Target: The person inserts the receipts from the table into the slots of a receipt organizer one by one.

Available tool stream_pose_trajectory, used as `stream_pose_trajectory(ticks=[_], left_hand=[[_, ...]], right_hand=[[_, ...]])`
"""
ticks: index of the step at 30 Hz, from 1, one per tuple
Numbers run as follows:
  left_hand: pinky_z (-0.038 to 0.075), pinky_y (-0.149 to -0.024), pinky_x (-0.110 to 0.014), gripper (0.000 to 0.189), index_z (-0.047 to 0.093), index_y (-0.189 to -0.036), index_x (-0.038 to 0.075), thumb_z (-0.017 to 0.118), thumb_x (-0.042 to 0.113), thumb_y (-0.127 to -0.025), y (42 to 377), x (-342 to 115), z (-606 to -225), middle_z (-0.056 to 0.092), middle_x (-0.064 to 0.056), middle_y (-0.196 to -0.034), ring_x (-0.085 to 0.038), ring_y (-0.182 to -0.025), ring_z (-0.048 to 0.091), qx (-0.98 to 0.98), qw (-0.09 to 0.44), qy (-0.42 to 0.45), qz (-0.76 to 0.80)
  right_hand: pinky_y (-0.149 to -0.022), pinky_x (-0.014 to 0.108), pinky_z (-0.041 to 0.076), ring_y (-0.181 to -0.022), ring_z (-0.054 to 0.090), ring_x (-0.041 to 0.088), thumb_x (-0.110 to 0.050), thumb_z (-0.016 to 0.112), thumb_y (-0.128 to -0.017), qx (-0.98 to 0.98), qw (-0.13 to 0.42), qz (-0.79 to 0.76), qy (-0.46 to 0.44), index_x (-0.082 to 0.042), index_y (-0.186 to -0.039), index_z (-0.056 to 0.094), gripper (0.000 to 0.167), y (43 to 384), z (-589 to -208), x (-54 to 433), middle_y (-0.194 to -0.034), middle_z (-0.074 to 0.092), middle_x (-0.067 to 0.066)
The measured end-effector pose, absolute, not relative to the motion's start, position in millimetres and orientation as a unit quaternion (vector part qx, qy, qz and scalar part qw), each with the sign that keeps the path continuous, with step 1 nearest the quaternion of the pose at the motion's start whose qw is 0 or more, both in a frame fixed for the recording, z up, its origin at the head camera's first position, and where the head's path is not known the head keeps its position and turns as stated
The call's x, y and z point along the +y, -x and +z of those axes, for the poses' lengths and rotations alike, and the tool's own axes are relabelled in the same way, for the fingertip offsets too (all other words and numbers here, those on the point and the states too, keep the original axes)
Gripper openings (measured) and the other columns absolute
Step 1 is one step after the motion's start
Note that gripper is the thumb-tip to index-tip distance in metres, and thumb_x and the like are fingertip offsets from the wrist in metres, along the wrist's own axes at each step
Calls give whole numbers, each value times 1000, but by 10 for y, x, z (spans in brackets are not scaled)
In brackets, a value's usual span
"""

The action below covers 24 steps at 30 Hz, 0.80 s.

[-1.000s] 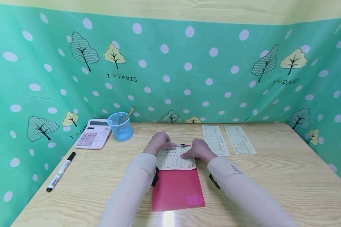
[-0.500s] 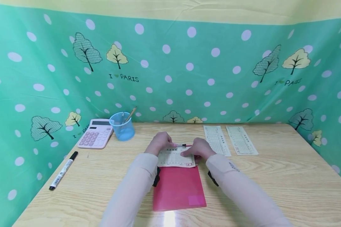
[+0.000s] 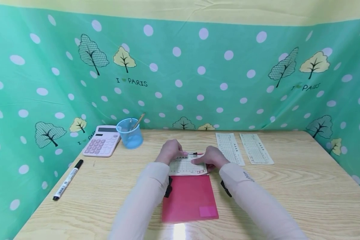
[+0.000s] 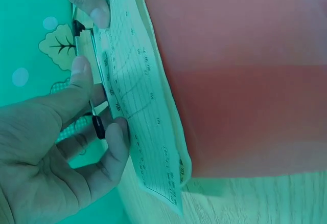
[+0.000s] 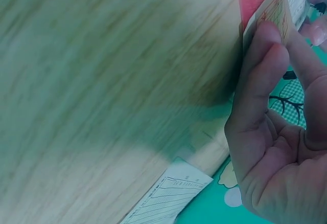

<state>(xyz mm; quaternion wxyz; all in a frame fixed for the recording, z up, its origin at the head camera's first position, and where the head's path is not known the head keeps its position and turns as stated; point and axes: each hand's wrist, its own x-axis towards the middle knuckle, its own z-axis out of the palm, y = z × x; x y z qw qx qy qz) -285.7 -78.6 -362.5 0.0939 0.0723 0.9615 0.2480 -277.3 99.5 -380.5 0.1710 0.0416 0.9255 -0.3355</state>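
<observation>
A red folder (image 3: 189, 200) lies on the table in front of me, with printed paper slips (image 3: 187, 166) across its far end. A thin metal fastener with black sliders (image 3: 195, 153) runs along the slips' far edge. My left hand (image 3: 171, 151) pinches this fastener; in the left wrist view its thumb (image 4: 79, 73) rests on the metal strip and a finger touches the paper. My right hand (image 3: 211, 158) grips the slips at their right side, thumb on top and fingers (image 5: 263, 55) beneath. How the fastener's ends sit in the paper is hidden.
Two more printed slips lie at the back right, one nearer (image 3: 230, 149) and one farther right (image 3: 256, 149). At the left are a pink calculator (image 3: 102, 141), a blue pen cup (image 3: 130, 135) holding pencils, and a black-capped marker (image 3: 68, 180). A green dotted cloth (image 3: 180, 76) hangs behind.
The slips have slid away from me toward the fastener, baring more of the red folder. Both hands keep their hold in nearly the same place. The head view has shifted slightly.
</observation>
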Motion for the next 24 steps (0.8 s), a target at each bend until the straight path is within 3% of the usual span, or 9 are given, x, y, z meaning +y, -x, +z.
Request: stream_pose_trajectory(ticks=[13, 24], left_hand=[[43, -68, -28, 24, 74, -76, 1, 82, 21, -88, 2807, -759, -3595, 60, 0, -74, -15, -72, 47, 960, 83, -60, 260], [44, -67, -28, 21, 74, -76, 2, 84, 17, -85, 2803, -771, -3651, 63, -2, -79, -15, -74, 49, 953, 79, -56, 287]], right_hand=[[-47, 25, 50, -43, 51, 13, -39, 87, -81, 920, 175, -348, -45, -9, -69, 52, 47, 2770, -3818, 1025, -55, 48, -1], [-47, 25, 50, -46, 48, 12, -39, 85, -83, 904, 184, -385, -36, -11, -69, 51, 47, 2728, -3794, 1086, -56, 46, -1]])
